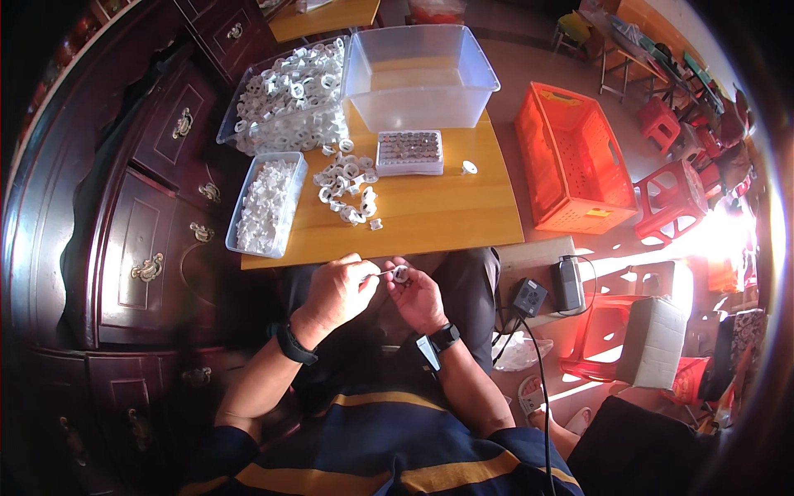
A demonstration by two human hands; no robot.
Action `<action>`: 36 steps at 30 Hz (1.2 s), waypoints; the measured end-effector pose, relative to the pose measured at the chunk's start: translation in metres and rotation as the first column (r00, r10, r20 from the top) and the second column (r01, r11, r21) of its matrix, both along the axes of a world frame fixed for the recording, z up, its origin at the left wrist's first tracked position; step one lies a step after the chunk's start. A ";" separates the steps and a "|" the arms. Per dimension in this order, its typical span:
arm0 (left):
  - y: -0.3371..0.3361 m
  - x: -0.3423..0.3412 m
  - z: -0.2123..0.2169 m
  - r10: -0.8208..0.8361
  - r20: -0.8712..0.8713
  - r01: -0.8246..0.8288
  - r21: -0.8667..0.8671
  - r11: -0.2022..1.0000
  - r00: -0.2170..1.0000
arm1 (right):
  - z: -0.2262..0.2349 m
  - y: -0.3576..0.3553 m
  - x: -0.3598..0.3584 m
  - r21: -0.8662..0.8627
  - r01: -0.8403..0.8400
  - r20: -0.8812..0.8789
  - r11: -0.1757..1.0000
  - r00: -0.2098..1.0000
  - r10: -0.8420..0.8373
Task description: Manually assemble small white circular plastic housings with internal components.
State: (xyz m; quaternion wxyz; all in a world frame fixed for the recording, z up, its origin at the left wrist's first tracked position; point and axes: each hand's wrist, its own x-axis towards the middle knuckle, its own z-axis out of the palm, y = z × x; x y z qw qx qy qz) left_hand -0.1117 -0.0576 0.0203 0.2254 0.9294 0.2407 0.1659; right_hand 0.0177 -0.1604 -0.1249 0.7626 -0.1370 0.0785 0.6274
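Note:
Above my lap, just off the table's near edge, my left hand is closed around a thin metal tool. Its tip reaches a small white round plastic part with a dark centre, pinched in the fingers of my right hand. On the wooden table lies a loose pile of white ring parts. A small white piece sits nearest me, and a single round white part lies to the right.
At the back stand a tub of white rings and a see-through bin. A tray of small metal pieces and a box of small white parts are closer. An orange crate stands right; dark drawers line the left. A black cable hangs right.

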 end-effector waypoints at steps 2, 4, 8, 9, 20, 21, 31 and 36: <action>0.001 0.000 -0.001 -0.020 0.008 0.020 0.028 0.999 1.000 | 0.001 0.000 0.000 -0.001 -0.006 0.036 1.000 0.999 0.006; 0.002 0.000 -0.002 -0.041 0.013 0.041 0.055 0.998 0.999 | 0.003 -0.001 -0.001 -0.003 -0.011 0.069 1.000 0.998 0.011; 0.002 0.001 -0.001 -0.046 0.018 0.044 0.079 0.996 0.999 | 0.010 -0.001 -0.004 -0.052 -0.036 0.155 0.998 0.987 0.043; 0.002 0.001 0.000 -0.045 0.017 0.044 0.081 0.996 0.999 | 0.011 -0.001 -0.004 -0.037 -0.045 0.148 0.998 0.988 0.050; 0.001 0.004 0.006 -0.075 -0.059 0.082 0.132 0.988 0.995 | 0.015 -0.002 -0.003 0.016 -0.081 0.110 0.997 0.991 0.079; 0.000 0.005 0.007 -0.076 -0.055 0.083 0.140 0.987 0.996 | 0.014 -0.003 -0.001 0.069 -0.094 0.061 0.993 0.994 0.089; 0.003 0.000 0.031 -0.164 -0.151 0.190 0.181 0.965 0.975 | 0.017 -0.005 -0.005 0.122 -0.112 0.087 0.986 0.991 0.102; 0.006 0.002 0.046 -0.176 -0.186 0.209 0.177 0.962 0.967 | 0.019 -0.006 -0.007 0.114 -0.131 -0.011 0.985 0.991 0.133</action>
